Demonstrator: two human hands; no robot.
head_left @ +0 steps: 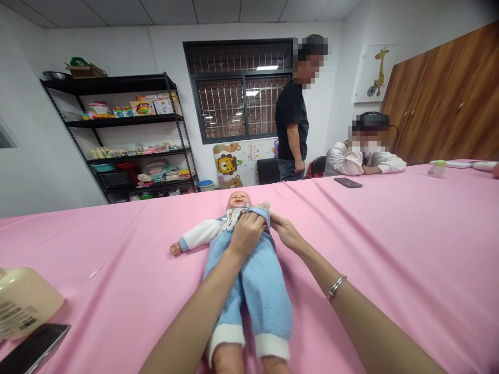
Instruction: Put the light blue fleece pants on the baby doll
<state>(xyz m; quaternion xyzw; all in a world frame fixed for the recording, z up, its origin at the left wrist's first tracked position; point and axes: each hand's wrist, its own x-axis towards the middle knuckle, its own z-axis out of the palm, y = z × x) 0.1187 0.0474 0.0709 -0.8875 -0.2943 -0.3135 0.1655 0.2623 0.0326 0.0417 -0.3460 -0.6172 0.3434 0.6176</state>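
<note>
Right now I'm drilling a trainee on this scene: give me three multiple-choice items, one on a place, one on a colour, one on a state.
1. Where does the doll lie?
A. on the shelf
B. on the pink table
C. on a chair

2. What colour is the doll's suit?
A. red
B. green
C. light blue

3. What is the left hand doing?
A. grasping the suit at the doll's chest
B. holding a phone
C. resting flat on the cloth

Answers:
1 B, the doll lies on its back on the pink cloth.
2 C, the fleece is light blue with white cuffs.
3 A, its fingers close on the fabric, while the right hand touches the doll's shoulder.
</note>
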